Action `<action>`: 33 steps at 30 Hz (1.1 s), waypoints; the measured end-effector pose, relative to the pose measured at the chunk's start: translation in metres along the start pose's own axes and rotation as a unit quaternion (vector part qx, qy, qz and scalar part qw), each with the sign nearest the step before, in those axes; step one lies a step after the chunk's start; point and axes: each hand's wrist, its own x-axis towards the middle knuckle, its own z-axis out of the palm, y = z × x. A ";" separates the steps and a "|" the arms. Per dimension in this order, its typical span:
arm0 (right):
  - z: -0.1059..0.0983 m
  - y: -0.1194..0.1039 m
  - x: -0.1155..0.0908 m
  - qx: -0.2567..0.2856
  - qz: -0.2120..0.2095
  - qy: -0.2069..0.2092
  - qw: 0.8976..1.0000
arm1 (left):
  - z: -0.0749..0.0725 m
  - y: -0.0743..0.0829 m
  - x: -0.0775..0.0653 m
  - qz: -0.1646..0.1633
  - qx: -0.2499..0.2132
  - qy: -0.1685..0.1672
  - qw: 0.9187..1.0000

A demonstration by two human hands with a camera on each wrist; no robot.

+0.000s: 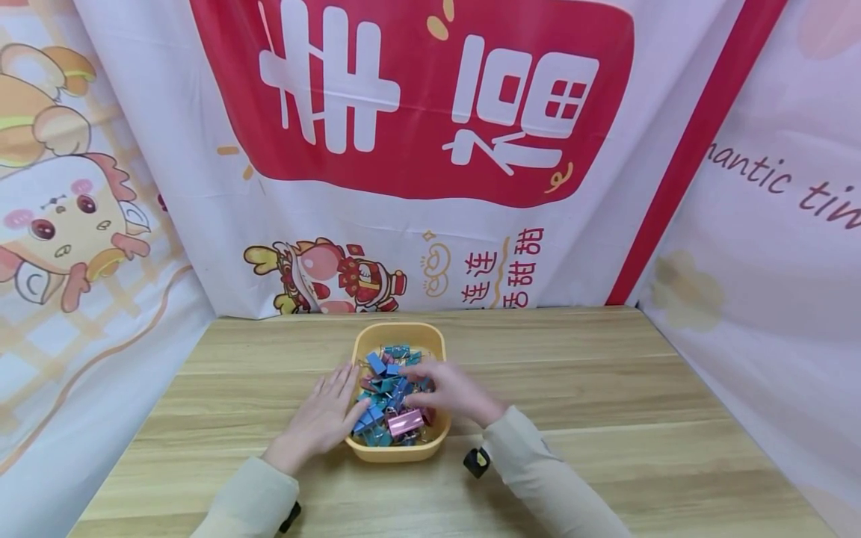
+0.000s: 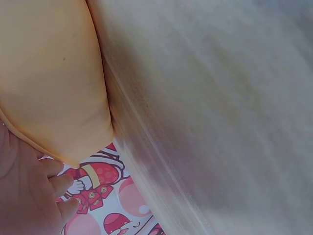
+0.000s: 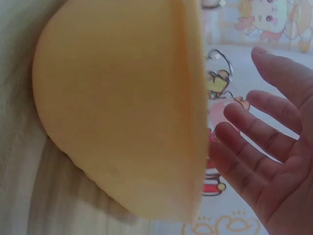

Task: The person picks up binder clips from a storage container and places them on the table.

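A yellow plastic basket on the wooden table holds several binder clips in blue, teal and pink; a shiny pink binder clip lies near its front. My left hand rests against the basket's left rim with fingers extended and the thumb over the clips. Above the right side of the basket hovers my right hand, its fingers spread and slightly bent over the clips. In the right wrist view this hand shows nothing in its grasp, beside the basket's wall. The left wrist view shows the basket's outside wall.
The wooden table extends to both sides of the basket. A printed cloth hangs behind it, with more printed cloth at left and right. A small black device sits at the right wrist.
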 end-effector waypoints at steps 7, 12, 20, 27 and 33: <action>0.012 0.000 0.006 -0.019 -0.037 -0.026 0.999 | 0.000 0.000 0.000 0.000 -0.002 -0.002 1.000; 0.017 -0.001 0.007 -0.010 -0.038 -0.033 0.999 | 0.000 0.000 0.000 0.003 -0.005 0.002 1.000; 0.019 -0.001 0.007 0.006 -0.037 -0.024 0.999 | -0.001 0.001 -0.001 0.011 -0.011 0.011 1.000; 0.017 0.001 0.006 0.034 -0.027 -0.010 0.999 | -0.001 0.001 -0.002 0.022 -0.014 0.019 0.999; 0.013 0.002 0.004 0.041 -0.036 -0.005 0.998 | 0.000 0.000 -0.001 0.020 -0.015 0.017 1.000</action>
